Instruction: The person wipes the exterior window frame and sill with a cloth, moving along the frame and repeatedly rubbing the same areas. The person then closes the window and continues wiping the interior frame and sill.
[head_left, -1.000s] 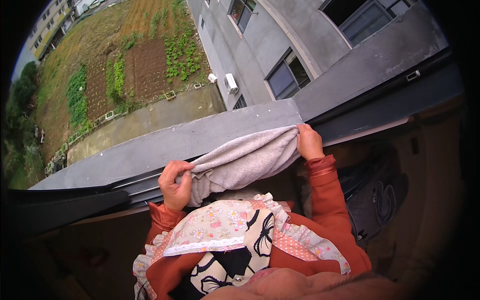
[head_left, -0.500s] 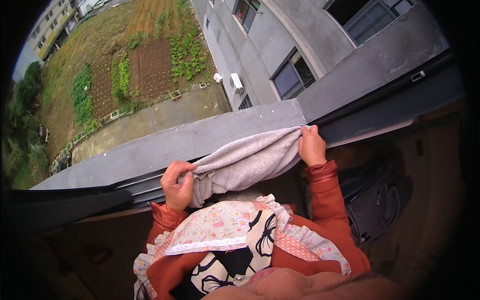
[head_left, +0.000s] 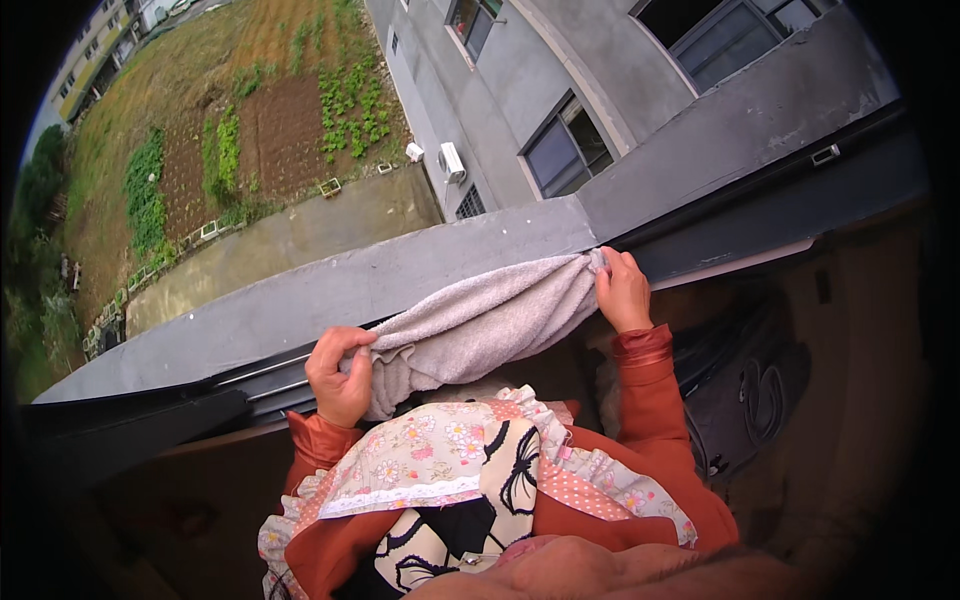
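Note:
A pale grey-pink towel (head_left: 485,320) hangs stretched between my two hands, over the inner edge of an open window. My left hand (head_left: 340,375) pinches its left end near the metal window rails. At the opposite end, my right hand (head_left: 624,290) grips an upper corner of the towel close to the dark frame. Folds sag in the middle, and the lower part drops toward my flowered apron (head_left: 420,455). The towel's bottom edge is partly hidden behind the apron.
Beyond the window runs a grey concrete ledge (head_left: 300,290), with a garden plot (head_left: 280,120) far below. A grey building wall (head_left: 480,110) rises at the right. Dark window frame (head_left: 760,205) borders the opening; a dark bag-like item (head_left: 745,400) lies inside at right.
My left hand has shifted slightly left with its end of the towel, which looks a little more drawn out. My right hand has barely moved. The outside view has shifted slightly left.

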